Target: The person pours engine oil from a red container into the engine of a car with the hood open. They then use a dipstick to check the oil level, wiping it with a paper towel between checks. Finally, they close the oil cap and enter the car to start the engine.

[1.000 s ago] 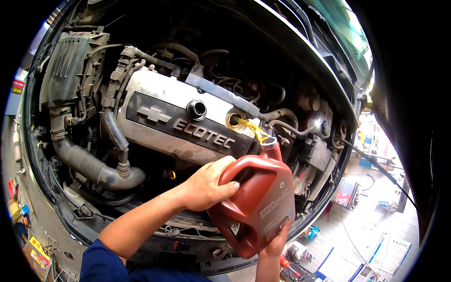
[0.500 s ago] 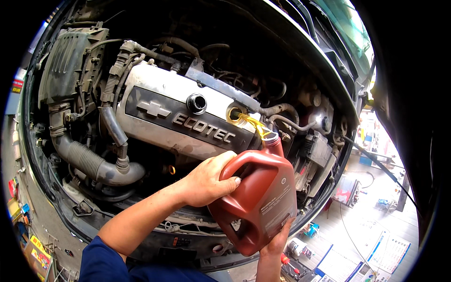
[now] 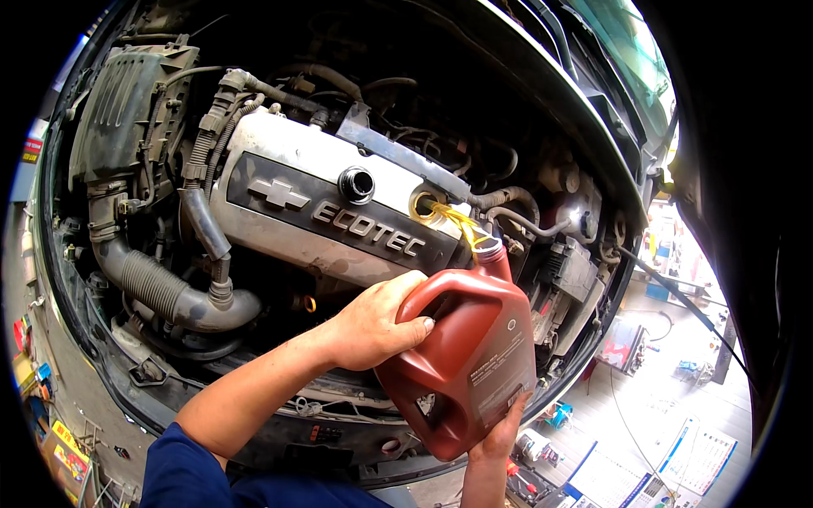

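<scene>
Past the grip, oil (image 3: pixel 458 222) is poured from jug (image 3: pixel 484 339) to hole (image 3: pixel 417 206); handle (image 3: pixel 430 286) is clamped in left hand (image 3: pixel 378 326), base (image 3: pixel 445 444) cupped by right hand (image 3: pixel 501 432) below for tilt.

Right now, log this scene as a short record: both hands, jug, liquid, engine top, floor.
Left hand: gripping the jug's handle
Right hand: supporting the jug's lower end
Jug: red-brown, tilted, its mouth apart from the filler opening
Liquid: yellow, streaming from the jug's mouth into that opening
Engine cover: silver with a black panel; a round black cap-like part on top
Floor, right side: printed sheets
</scene>
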Action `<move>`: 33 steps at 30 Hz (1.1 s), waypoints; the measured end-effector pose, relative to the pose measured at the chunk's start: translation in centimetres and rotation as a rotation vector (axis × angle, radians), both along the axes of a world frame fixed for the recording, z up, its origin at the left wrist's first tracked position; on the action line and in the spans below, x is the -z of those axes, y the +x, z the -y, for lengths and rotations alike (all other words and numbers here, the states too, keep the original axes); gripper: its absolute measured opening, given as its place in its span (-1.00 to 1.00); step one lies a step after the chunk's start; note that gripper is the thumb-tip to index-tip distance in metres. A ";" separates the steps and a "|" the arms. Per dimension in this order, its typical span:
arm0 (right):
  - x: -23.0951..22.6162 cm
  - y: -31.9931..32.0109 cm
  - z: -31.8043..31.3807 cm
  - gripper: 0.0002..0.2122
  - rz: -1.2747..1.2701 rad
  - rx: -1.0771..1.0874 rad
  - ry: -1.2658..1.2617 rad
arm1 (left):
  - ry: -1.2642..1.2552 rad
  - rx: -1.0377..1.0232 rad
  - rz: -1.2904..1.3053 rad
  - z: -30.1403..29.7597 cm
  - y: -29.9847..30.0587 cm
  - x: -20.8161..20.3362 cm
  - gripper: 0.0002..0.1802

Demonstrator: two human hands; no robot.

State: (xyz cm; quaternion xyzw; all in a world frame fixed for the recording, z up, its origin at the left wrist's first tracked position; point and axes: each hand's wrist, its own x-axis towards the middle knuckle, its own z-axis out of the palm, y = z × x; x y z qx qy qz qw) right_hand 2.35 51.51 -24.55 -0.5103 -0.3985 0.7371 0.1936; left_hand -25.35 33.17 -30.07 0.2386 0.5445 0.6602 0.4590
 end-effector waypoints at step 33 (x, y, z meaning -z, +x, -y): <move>-0.9 0.0 0.2 -0.24 0.021 -0.031 0.012 | -0.001 -0.019 -0.008 0.0 0.3 -0.1 -0.28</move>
